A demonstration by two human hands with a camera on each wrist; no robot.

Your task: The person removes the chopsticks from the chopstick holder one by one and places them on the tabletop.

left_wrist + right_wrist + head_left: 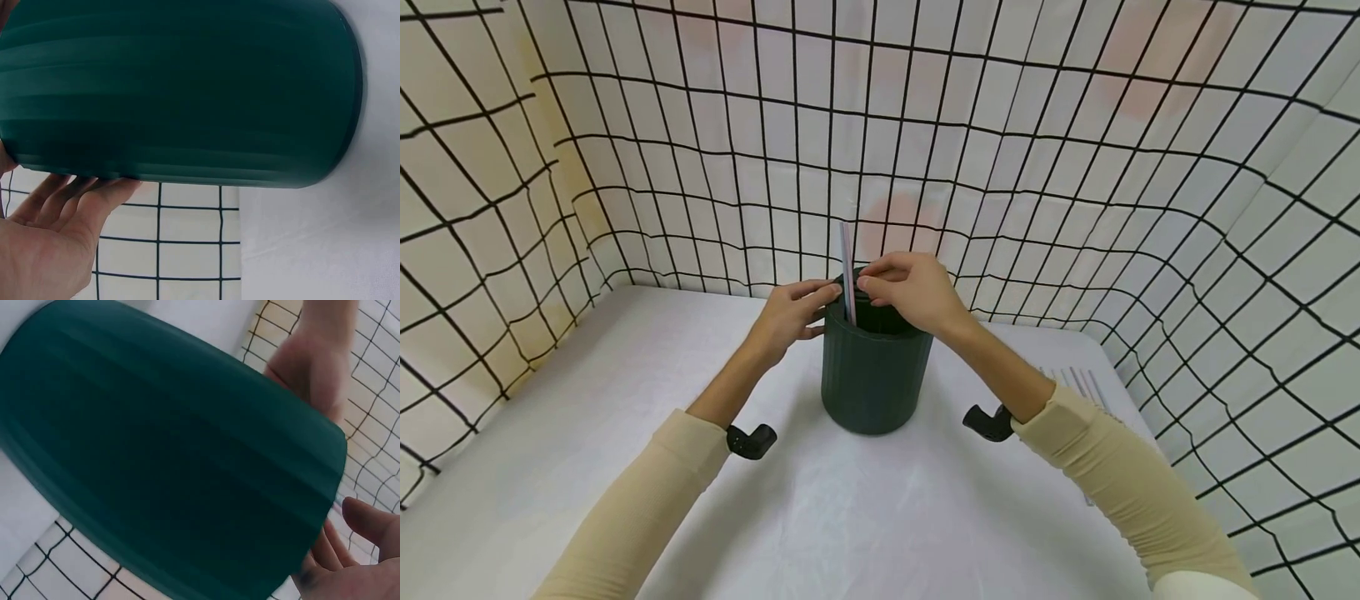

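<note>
A dark green bin stands upright on the white-covered table. A few thin pale straws, tinted pink and blue, rise from its left side and lean against the rim. My left hand holds the bin by its left rim, the thumb at the top edge and the other fingers along the outer wall. Over the opening is my right hand, thumb and fingers bent close to the straws, with nothing visible between them. In the right wrist view the right thumb is apart from the fingers. The bin's bottom is hidden.
More pale straws lie at the table's right side, partly behind the right sleeve. Black wire mesh encloses the back and sides. A black wrist camera is on the left wrist, another on the right.
</note>
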